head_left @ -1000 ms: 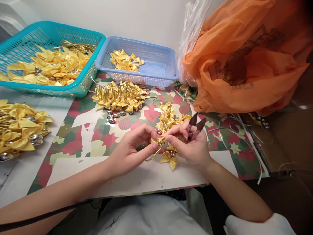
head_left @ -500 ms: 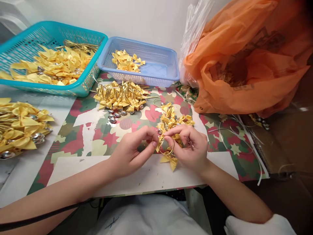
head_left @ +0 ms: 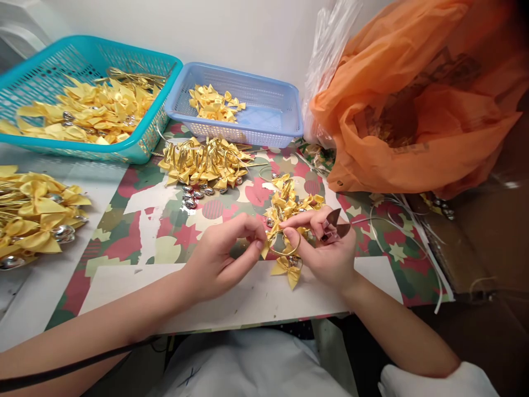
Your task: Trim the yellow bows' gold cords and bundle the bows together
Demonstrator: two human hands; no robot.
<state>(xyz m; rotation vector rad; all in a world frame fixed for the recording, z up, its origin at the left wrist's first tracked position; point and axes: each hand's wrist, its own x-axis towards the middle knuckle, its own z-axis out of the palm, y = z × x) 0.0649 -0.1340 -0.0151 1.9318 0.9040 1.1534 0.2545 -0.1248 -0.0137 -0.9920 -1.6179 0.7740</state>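
Observation:
My left hand [head_left: 225, 256] pinches the edge of a yellow ribbon bow [head_left: 266, 245] between thumb and forefinger. On the other side, thumb and forefinger of my right hand [head_left: 328, 251] close on the same bow and its looped gold tie [head_left: 295, 248]. Small metal snips [head_left: 335, 226] are tucked in my right hand, blades pointing up. Another bow [head_left: 287, 270] with a silver bell lies just below the fingers. Behind both hands is a small pile of yellow bows [head_left: 287, 201] with gold ties and silver bells.
A teal basket [head_left: 144, 143] and a blue basket [head_left: 248, 132] with yellow bows stand at the back. Bow bundles lie in front of the blue basket [head_left: 206, 162] and at far left [head_left: 37, 212]. An orange bag [head_left: 372, 160] and white strips [head_left: 376, 231] are at right.
My right hand has turned a little, and the snips' blades now show more fully above the palm. The gold loop has shifted slightly right. My left hand has hardly moved.

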